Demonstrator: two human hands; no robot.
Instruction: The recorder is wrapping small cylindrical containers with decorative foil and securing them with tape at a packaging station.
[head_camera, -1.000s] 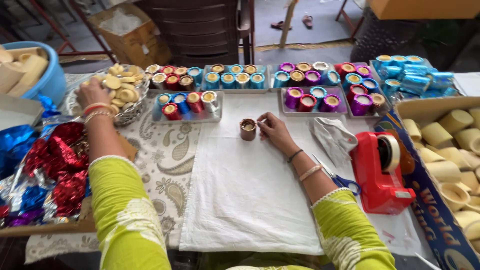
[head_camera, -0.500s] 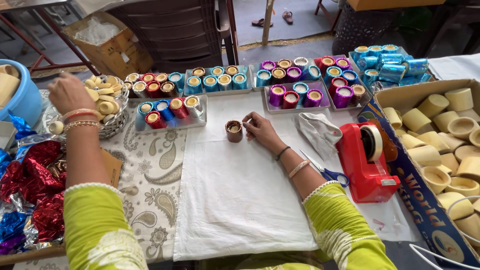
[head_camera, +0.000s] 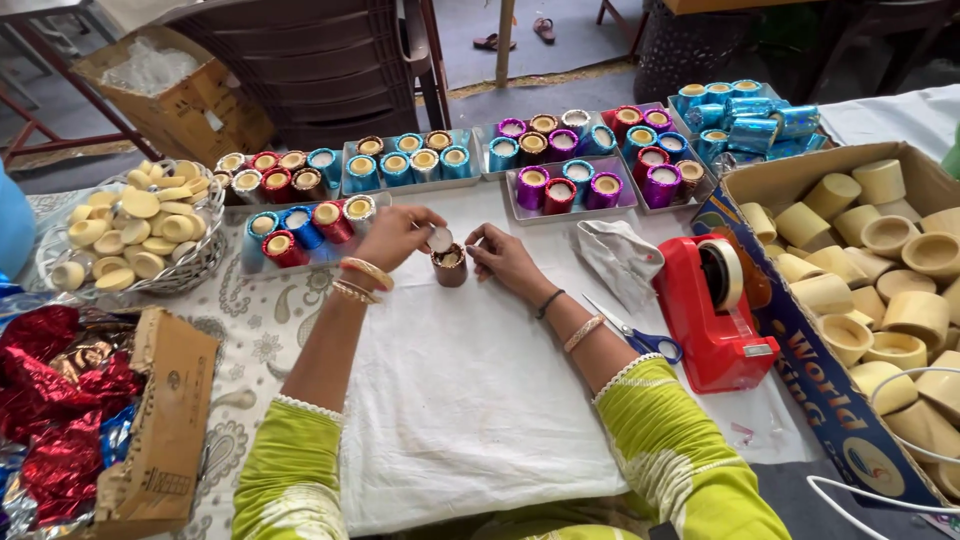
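A small brown foil-wrapped cup (head_camera: 450, 267) stands on the white cloth (head_camera: 470, 400) in the middle of the table. My left hand (head_camera: 398, 237) holds a pale round wax disc (head_camera: 439, 239) just above the cup's rim. Fingertips of my right hand (head_camera: 503, 261) touch the cup's right side. Both sleeves are yellow-green, with bangles on the wrists.
Trays of foil-wrapped cups (head_camera: 410, 160) line the far side. A wire basket of wax discs (head_camera: 130, 235) is at the left, red foil sheets (head_camera: 55, 400) and a cardboard box (head_camera: 165, 420) nearer. A red tape dispenser (head_camera: 715, 315), scissors (head_camera: 640, 335) and a box of bare cups (head_camera: 880, 290) sit right.
My left hand left the wire basket and came to the brown cup carrying a wax disc. My right hand stayed at the cup. The view shifted.
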